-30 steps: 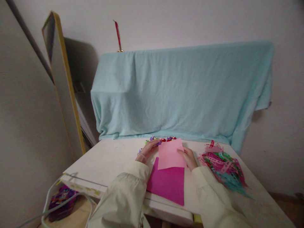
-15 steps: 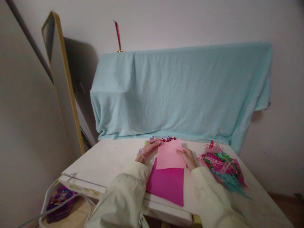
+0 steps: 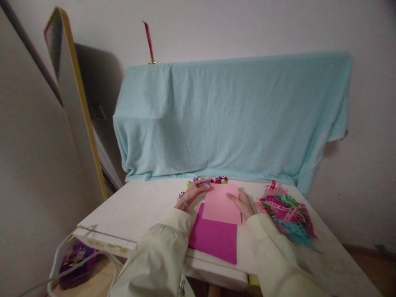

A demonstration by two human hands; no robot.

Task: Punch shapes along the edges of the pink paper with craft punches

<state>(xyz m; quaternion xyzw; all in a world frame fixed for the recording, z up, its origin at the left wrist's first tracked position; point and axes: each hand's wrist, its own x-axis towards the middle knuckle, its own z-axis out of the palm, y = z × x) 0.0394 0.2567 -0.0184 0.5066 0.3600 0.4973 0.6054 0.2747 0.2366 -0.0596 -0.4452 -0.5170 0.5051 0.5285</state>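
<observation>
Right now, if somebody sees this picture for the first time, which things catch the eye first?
The big light blue cloth draped behind the table dominates. In front, the hands, left hand and right hand, hold a pale pink sheet over a magenta sheet. A colourful paper-strip pile lies right.

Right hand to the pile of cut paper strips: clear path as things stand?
Probably yes. The right hand rests on the light pink sheet's right edge, and the pile of paper strips lies just to its right, with only bare table between them.
</observation>
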